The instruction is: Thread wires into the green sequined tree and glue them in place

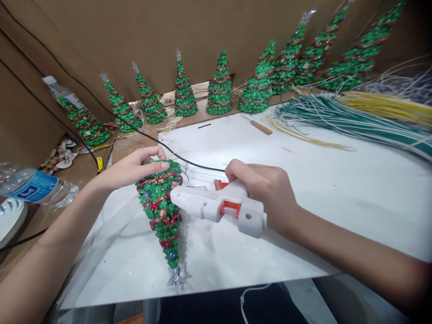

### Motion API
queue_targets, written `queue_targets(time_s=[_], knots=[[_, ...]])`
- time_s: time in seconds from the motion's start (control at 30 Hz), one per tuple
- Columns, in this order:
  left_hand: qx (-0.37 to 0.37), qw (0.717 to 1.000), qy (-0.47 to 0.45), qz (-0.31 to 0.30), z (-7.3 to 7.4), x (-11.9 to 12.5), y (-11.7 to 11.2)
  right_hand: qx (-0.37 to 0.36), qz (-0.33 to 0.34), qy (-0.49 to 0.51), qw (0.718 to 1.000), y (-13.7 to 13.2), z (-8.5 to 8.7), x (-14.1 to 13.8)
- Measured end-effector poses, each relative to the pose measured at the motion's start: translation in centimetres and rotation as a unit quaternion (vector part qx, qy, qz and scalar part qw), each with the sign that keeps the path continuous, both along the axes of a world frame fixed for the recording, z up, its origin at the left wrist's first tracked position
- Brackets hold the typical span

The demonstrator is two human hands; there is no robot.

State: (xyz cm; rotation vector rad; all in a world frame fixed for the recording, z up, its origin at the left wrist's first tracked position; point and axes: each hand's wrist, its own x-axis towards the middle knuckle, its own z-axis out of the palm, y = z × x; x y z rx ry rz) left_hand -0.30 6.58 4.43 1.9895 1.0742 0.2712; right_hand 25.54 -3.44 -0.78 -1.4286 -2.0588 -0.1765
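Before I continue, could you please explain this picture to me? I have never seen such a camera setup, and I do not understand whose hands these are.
There is no machine here: these are a person's own bare hands. The single picture comes from a camera worn on that person's head, looking forward and down.

The left hand holds a small decorated tree by its wide end, its silver star pointing towards the person. The right hand grips a white glue gun, its tip at the tree; whether they touch, I cannot tell.

On the white surface lie a wooden-handled tool and bundles of thin strands. Behind, more green trees stand in a row.
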Motion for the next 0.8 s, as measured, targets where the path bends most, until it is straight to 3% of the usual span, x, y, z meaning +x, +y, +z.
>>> queue_targets(time_s=[0.37, 0.8], knots=[[0.023, 1.0, 0.005, -0.018, 0.18, 0.15, -0.07, 0.085, 0.017, -0.057, 0.995, 0.12, -0.4, 0.23], [-0.008, 1.0, -0.006, -0.006, 0.06, 0.12, -0.18, 0.084, 0.022, -0.062, 0.994, 0.14, -0.23, 0.15]])
